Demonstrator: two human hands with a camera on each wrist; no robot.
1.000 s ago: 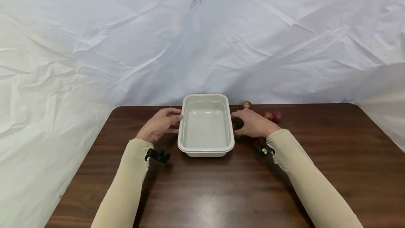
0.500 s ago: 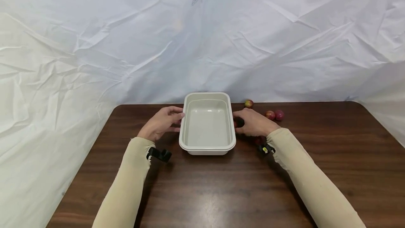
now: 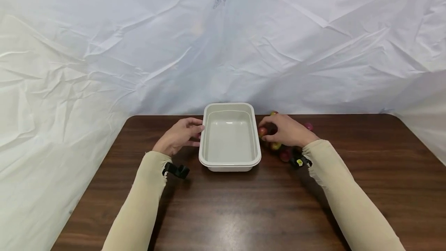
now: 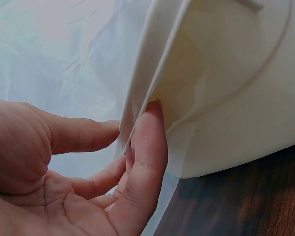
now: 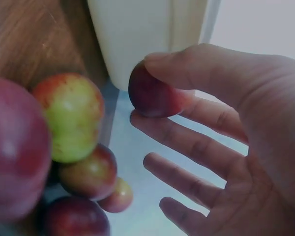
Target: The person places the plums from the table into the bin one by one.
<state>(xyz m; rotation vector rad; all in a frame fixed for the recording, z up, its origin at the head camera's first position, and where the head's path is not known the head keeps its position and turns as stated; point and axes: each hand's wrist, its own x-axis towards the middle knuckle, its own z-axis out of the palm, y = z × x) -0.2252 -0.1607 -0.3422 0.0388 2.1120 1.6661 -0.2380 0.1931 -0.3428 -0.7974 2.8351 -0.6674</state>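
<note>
An off-white rectangular plastic tub (image 3: 230,138) with a wide rim stands upright near the table's back edge, nothing inside. My left hand (image 3: 179,134) pinches its left rim; in the left wrist view the thumb meets the rim's edge and a finger sits under the lip (image 4: 150,88). On the other side, my right hand (image 3: 289,129) holds a dark red plum (image 5: 150,93) between thumb and fingers, just beside the tub's right wall. Below that hand lie a yellow-green plum (image 3: 275,146) and a dark red plum (image 3: 285,155).
Farther back are another plum (image 3: 274,112), partly hidden by the right hand, and a purple-red plum (image 3: 308,126). Several plums cluster together in the right wrist view, including a red-and-green plum (image 5: 71,118). A white sheet (image 3: 223,49) hangs behind the dark wooden table (image 3: 226,204).
My right hand has shifted slightly right and back, bringing the pinched plum and a yellow-green plum beneath into view. My left hand stays at the tub's rim.
</note>
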